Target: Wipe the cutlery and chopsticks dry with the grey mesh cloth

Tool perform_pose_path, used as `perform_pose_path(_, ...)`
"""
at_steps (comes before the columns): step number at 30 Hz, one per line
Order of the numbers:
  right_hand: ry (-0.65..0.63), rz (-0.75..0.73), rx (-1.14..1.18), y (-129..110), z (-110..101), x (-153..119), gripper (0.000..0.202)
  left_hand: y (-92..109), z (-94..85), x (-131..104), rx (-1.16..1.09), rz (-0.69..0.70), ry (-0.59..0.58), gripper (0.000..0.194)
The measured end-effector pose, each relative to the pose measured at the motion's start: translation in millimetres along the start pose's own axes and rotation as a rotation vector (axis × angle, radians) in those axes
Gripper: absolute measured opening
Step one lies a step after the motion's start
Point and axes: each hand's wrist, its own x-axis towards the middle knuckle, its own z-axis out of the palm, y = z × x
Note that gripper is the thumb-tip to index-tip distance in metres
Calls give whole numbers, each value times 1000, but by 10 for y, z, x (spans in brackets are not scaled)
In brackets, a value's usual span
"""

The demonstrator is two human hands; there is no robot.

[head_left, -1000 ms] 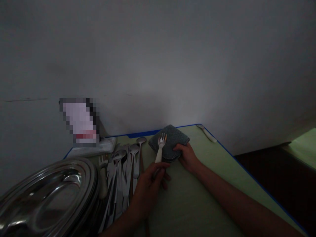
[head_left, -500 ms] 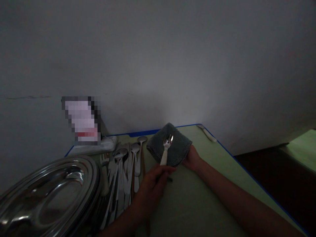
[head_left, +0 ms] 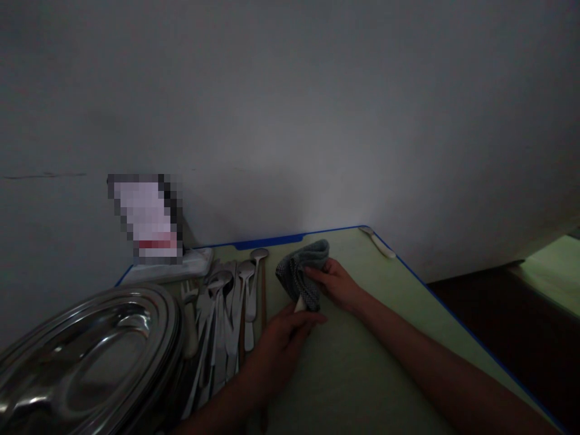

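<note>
My left hand [head_left: 285,338] is closed round the white handle of a fork [head_left: 299,304], of which only a short piece of handle shows. A grey-green cloth [head_left: 301,269] with a checked edge is folded over the fork's head and hides it. My right hand [head_left: 338,281] grips the cloth from the right side, thumb and fingers pressing it around the fork. Both hands are above the pale green table [head_left: 353,362].
Stacked oval metal trays [head_left: 109,356] stand at the left. Beside them lie several spoons, forks and knives [head_left: 222,326]. Another white-handled fork [head_left: 380,243] lies at the far right corner. A blurred-out phone-like device [head_left: 147,217] leans at the back left, by the wall.
My right hand has folded the cloth, which lay open under the fork, over the fork's head. Its fingers came from behind the cloth to its right side. The left hand keeps its hold.
</note>
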Motion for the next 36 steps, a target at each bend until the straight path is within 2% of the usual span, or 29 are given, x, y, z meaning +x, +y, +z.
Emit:
perform_pose_path(4,68,5,-41,29,-9,8,19,13,-16,0,-4,10,4,29)
perform_pose_path(8,13,112,88,-17,-61,-7,17,37,-30,-10,-4,6,26,29)
perform_pose_path(13,-30,183,173,-113,-103,-1,14,46,-38,-6,-45,-77,60,30)
perform_pose_path(20,172,125,205,-105,-210,60,22,3,-29,-28,-167,-102,91,28)
perform_pose_path(25,224,194,284,-127,-176,39,23,44,-25,-19,-162,-140,72,28)
perform_pose_path(32,140,258,426,-231,-61,3,39,25,-26,-19,-94,-45,66,27)
perform_pose_path(36,134,283,463,-201,-59,-17,30,-5,-25,-21,-85,-33,33,28)
